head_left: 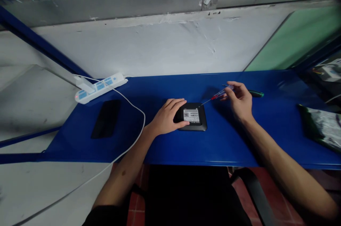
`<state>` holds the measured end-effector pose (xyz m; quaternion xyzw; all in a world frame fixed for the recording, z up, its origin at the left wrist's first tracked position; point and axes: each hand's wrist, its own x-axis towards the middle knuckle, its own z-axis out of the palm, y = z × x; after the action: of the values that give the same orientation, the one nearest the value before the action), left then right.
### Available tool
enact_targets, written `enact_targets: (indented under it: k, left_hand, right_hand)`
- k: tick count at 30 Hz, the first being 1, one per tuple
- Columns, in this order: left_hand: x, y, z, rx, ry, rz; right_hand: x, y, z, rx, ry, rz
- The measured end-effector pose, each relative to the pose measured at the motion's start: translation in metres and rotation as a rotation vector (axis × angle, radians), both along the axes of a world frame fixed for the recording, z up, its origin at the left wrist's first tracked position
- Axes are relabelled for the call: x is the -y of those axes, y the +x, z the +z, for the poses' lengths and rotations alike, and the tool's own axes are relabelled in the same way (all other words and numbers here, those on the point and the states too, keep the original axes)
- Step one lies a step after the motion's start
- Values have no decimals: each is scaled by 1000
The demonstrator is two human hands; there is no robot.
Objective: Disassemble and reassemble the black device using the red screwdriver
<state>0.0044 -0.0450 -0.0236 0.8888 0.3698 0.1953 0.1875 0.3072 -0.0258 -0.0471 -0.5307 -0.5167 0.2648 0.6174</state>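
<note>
A flat black box-shaped device [203, 115] with a white printed label lies on the blue table. Gripping its left side is my left hand [169, 116], thumb along the near edge and fingers over the far edge. My right hand [239, 100] pinches a screwdriver [218, 93] with a clear handle and a red collar. Its thin shaft slants down to the left, and the tip is at the device's far right corner; I cannot tell whether it sits in a screw. A second tool with a black and green handle [256, 93] shows just beyond my right hand.
A white power strip [102, 87] with a plugged-in adapter stands at the back left. Its white cable [142, 112] loops across the table and over my left forearm. A black phone-like slab [106, 118] lies at left. A silvery plastic bag [323, 126] lies at the right edge.
</note>
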Motion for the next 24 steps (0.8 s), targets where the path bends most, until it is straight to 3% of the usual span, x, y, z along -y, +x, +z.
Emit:
enact_targets:
  k: [7, 11, 17, 24]
  left_hand:
    - [-4, -2, -2, 74, 191, 170]
    - [-7, -4, -5, 78, 253, 217]
    - [-6, -2, -8, 99, 232, 109]
    - [-4, -1, -9, 43, 182, 80]
  right_hand:
    - [-2, 1, -5, -5, 9, 8]
    - [-2, 0, -3, -114, -7, 12]
    - [-2, -2, 0, -300, -77, 86]
    - [0, -4, 0, -287, -124, 118]
